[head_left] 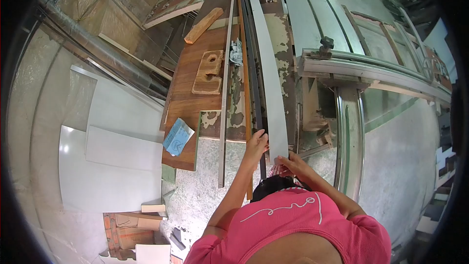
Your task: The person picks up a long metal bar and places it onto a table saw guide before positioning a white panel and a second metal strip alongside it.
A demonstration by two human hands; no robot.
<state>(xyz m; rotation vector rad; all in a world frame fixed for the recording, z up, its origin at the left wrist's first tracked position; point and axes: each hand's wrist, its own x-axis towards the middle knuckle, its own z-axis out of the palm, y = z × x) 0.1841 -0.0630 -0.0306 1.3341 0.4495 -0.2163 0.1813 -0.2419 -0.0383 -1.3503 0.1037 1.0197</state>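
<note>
Pink shirt; right hand holding white strip at end.

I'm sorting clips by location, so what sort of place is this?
Probably a woodworking shop: a slotted metal table with a rail across it, a wooden block with cut-outs, and large white panels.

The counter has a brown surface with many cream patches. A brown wooden board lies on its left part, and on this board are a small block with a round hole, a rough wood piece and, close to the corner, a blue packet. A crumpled wrapper is near the board. Over the counter run a long white strip and a dark strip.
</note>
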